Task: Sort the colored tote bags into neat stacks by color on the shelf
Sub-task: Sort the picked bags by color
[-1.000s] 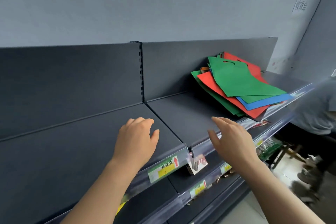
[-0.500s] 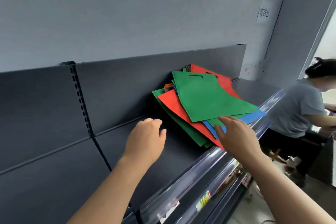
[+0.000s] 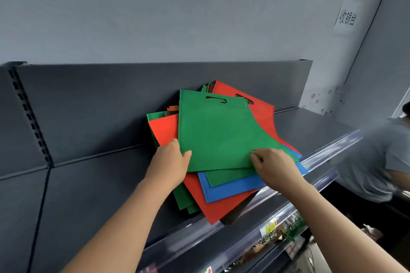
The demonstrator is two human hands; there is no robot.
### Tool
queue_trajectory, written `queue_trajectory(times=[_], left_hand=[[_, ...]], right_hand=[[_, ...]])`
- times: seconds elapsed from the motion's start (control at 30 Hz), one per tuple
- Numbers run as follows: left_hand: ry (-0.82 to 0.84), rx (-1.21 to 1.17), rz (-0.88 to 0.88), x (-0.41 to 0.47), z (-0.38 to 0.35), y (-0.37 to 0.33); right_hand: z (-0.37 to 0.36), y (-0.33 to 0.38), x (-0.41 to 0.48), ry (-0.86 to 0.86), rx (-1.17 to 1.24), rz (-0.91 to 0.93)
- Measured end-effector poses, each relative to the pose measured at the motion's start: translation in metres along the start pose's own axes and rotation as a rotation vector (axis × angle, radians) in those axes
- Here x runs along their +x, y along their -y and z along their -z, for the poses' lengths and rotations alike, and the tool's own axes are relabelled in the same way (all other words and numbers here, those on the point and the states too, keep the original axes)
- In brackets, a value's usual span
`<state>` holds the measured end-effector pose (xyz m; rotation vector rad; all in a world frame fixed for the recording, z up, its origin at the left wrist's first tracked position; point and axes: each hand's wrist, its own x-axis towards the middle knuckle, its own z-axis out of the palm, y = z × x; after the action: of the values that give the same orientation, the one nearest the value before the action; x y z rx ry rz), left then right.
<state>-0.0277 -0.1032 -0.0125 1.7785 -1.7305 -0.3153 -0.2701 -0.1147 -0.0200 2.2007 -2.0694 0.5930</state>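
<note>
A second earlier I saw both hands hovering flat, palms down, over the bare shelf [image 3: 106,184], well to the left of the pile of tote bags [image 3: 208,204]. Since then the head view swung right and closer, so the pile moved from the upper right to the middle of the view. The right hand [image 3: 275,166] reached the pile first, touching its near edge half a second ago, then shifted to the near right corner of the top green bag [image 3: 219,135] and curled its fingers on it. The left hand [image 3: 168,162] left the shelf and gripped that bag's left edge, thumb on top
</note>
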Motion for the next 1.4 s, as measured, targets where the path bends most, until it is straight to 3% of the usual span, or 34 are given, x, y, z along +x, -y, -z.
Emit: queue_trajectory(times=[0.17, 0.27, 0.37, 0.47, 0.63, 0.7, 0.83, 1.03, 1.17, 1.27, 1.4], left_hand=[[-0.021, -0.134, 0.157, -0.001, -0.01, -0.004], [-0.026, -0.238, 0.204, -0.006, -0.013, -0.008], [-0.038, -0.205, 0.258, -0.006, -0.012, -0.012], [-0.016, -0.233, 0.29, -0.006, -0.014, -0.016], [-0.098, -0.173, 0.322, -0.015, -0.012, -0.02], [-0.14, -0.195, 0.332, -0.017, -0.011, -0.018], [-0.102, -0.297, 0.335, -0.02, -0.016, -0.014], [-0.128, -0.323, 0.352, -0.025, -0.016, -0.016], [-0.198, -0.233, 0.315, -0.032, -0.008, -0.013], [-0.186, -0.231, 0.283, -0.038, -0.006, -0.01], [-0.143, -0.288, 0.278, -0.047, -0.007, -0.01]], right_hand=[[0.0, -0.019, -0.001, -0.01, 0.166, 0.163], [0.006, -0.031, 0.008, -0.057, 0.208, 0.101], [0.007, -0.045, 0.016, 0.017, 0.116, 0.026], [0.006, -0.043, 0.012, 0.062, 0.099, 0.093], [0.008, -0.034, 0.002, 0.031, 0.142, 0.198], [0.009, -0.035, 0.004, -0.008, 0.206, 0.154], [0.006, -0.043, 0.013, 0.069, 0.056, 0.022], [0.002, -0.038, 0.002, 0.019, 0.145, 0.162], [0.003, -0.039, 0.008, 0.034, 0.165, 0.101], [0.005, -0.033, 0.012, 0.087, 0.028, 0.053], [0.003, -0.019, 0.011, 0.07, 0.101, 0.076]])
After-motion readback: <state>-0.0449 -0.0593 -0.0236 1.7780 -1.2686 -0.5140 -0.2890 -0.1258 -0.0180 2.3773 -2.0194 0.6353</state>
